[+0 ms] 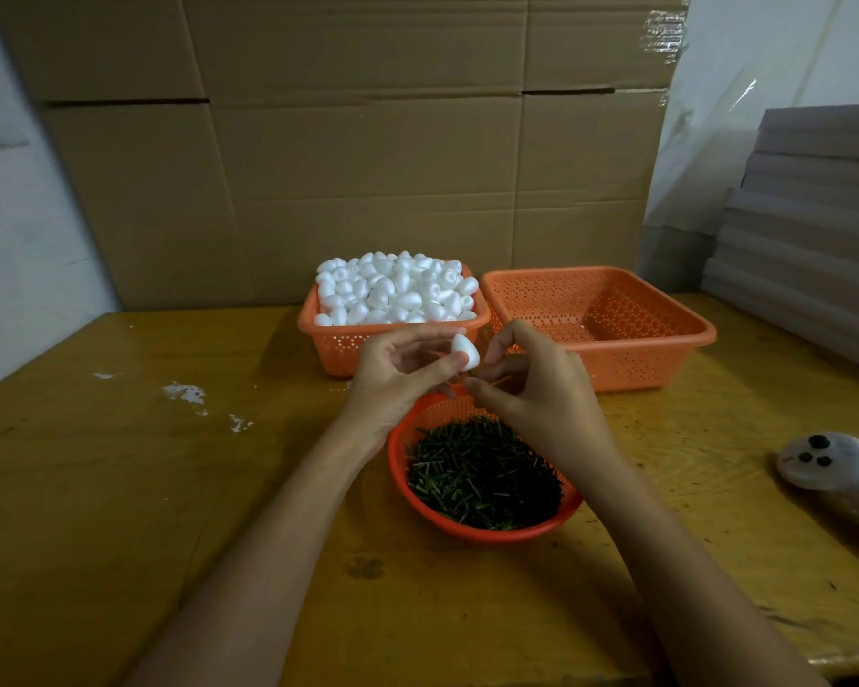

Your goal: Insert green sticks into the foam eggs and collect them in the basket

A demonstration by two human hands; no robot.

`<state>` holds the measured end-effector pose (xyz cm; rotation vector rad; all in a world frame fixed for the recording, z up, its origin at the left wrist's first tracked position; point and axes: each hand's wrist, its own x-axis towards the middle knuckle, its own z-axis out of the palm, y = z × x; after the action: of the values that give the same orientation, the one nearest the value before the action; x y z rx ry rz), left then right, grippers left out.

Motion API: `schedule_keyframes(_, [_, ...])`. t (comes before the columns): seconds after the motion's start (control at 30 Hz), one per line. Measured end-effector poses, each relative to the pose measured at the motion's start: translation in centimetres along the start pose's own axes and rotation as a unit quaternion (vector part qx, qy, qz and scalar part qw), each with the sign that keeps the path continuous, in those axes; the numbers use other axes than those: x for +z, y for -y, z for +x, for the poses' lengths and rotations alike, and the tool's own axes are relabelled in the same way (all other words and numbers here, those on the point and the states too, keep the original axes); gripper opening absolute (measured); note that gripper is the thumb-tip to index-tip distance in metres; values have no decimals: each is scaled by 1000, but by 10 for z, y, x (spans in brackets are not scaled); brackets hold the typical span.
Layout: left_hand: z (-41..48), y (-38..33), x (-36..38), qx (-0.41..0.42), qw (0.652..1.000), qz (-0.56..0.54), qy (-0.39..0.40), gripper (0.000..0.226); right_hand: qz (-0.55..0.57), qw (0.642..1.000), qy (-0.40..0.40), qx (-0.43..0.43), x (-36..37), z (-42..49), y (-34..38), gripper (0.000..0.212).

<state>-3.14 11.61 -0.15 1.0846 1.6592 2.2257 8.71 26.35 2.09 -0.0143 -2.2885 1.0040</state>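
Early stage: right basket (641, 365) looks empty, far egg bin (339, 350) heaped, near bowl (467, 533) full of sticks. Left hand (398, 371) pinches one foam egg (465, 350); right hand (541, 391) pinches what looks like a green stick (469, 374) at its base.

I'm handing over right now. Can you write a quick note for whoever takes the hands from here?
Left hand: holds one foam egg in its fingers.
Right hand: pinches what seems a green stick at the egg's base; mostly hidden.
Egg basket full, far left; stick basket nearest.
Done: none show in the collecting basket.
To do: push stick in, drop egg there, repeat.
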Motion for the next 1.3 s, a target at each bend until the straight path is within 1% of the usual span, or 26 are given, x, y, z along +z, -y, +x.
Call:
schedule_keyframes(0.2, [-1, -2, 0, 10, 1000, 18, 10, 30, -4, 1000, 7, 0, 0, -1, 0, 35])
schedule_keyframes(0.4, [0, -2, -1, 19, 999, 11, 32, 46, -23, 1000, -5, 0, 0, -1, 1, 37])
schedule_keyframes(0.47, [0, -3, -1, 19, 999, 12, 32, 48, -28, 1000, -5, -1, 0, -1, 1, 37])
schedule_keyframes(0.7, [0, -2, -1, 19, 999, 12, 25, 45, -24, 1000, 0, 4, 0, -1, 1, 39])
schedule_keyframes(0.93, [0, -1, 1, 8, 999, 33, -4, 27, -10, 1000, 15, -9, 0, -2, 4, 41])
schedule_keyframes(1.3, [1, 0, 0, 4, 999, 40, -9, 24, -15, 1000, 12, -13, 0, -2, 5, 44])
